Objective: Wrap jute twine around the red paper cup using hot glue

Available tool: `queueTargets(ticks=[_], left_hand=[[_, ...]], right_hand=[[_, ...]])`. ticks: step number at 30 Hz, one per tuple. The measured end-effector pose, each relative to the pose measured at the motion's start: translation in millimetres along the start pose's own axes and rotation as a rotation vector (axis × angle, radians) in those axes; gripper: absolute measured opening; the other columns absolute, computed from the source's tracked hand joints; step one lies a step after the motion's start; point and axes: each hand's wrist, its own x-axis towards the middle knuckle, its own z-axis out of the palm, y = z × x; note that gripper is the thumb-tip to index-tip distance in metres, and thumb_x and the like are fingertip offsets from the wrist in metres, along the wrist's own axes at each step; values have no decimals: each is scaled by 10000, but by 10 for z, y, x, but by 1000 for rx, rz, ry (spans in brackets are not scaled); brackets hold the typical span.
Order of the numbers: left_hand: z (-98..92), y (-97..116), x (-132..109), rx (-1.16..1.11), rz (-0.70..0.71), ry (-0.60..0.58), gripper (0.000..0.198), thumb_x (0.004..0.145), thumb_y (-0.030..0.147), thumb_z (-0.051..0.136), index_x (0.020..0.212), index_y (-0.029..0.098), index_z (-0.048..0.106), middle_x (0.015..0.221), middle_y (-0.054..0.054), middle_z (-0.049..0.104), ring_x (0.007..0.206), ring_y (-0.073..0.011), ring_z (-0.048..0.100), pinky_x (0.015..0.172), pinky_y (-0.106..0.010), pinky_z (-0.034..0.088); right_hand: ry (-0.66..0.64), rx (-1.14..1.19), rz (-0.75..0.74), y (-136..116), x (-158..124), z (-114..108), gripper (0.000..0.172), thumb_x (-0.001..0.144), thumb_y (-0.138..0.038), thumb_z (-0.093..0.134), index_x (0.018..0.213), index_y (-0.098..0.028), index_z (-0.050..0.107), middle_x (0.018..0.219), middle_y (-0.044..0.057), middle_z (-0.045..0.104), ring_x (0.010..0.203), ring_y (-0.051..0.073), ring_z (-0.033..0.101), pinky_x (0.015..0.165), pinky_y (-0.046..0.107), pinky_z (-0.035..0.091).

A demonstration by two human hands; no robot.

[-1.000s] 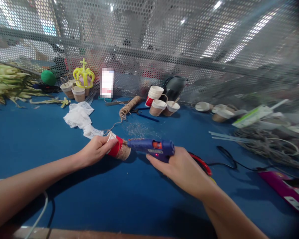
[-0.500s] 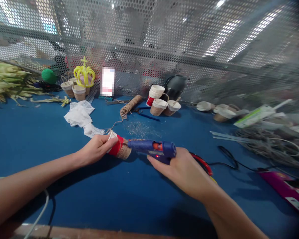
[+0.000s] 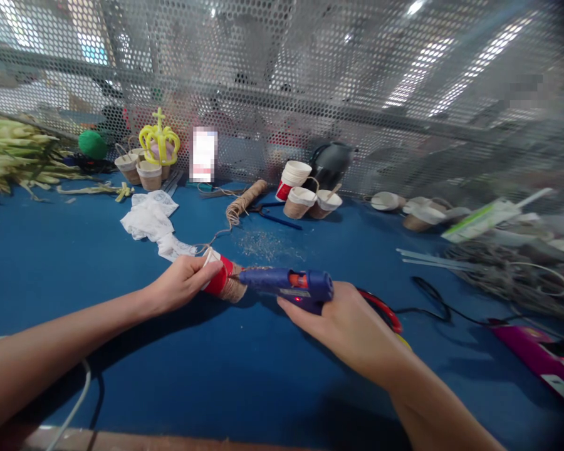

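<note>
Two hands point(image 3: 181, 285) point(image 3: 352, 326), one glue gun point(image 3: 286, 283), one half-wrapped cup point(image 3: 223, 282)

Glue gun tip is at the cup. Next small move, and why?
Probably roll the cup slightly in the left hand: the glue gun nozzle, held by the right hand, sits where the twine wrap ends and bare red wall begins.

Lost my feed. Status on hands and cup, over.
Left hand grips paper cup, lying sideways, half wrapped in twine. Right hand holds glue gun, nozzle at cup. Nothing between them.
</note>
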Motion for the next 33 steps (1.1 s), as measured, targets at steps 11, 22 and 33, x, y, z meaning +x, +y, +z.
queueTargets(ticks=[11, 22, 33], left_hand=[[-28, 19, -12, -57, 28, -99, 391, 843, 357, 315, 668, 116, 567, 613, 10, 534, 551, -78, 427, 548, -182, 385], [-32, -11, -28, -19, 40, -92, 386, 848, 365, 301, 753, 117, 582, 677, -12, 578, 609, -98, 479, 597, -202, 407], [-30, -22, -28, 8, 47, -85, 412, 844, 377, 303, 700, 98, 570, 651, -20, 574, 609, -109, 489, 594, -212, 417]], right_hand=[[-38, -18, 20, 68, 70, -28, 305, 720, -340, 497, 488, -197, 360, 380, -62, 384, 371, 72, 326, 381, 199, 322], [-63, 60, 45, 77, 60, -32, 263, 713, -340, 513, 520, -190, 416, 373, -62, 423, 365, 75, 375, 360, 191, 325], [-61, 75, 89, 66, 72, -32, 284, 699, -349, 522, 495, -189, 406, 360, -57, 423, 350, 77, 381, 362, 195, 335]])
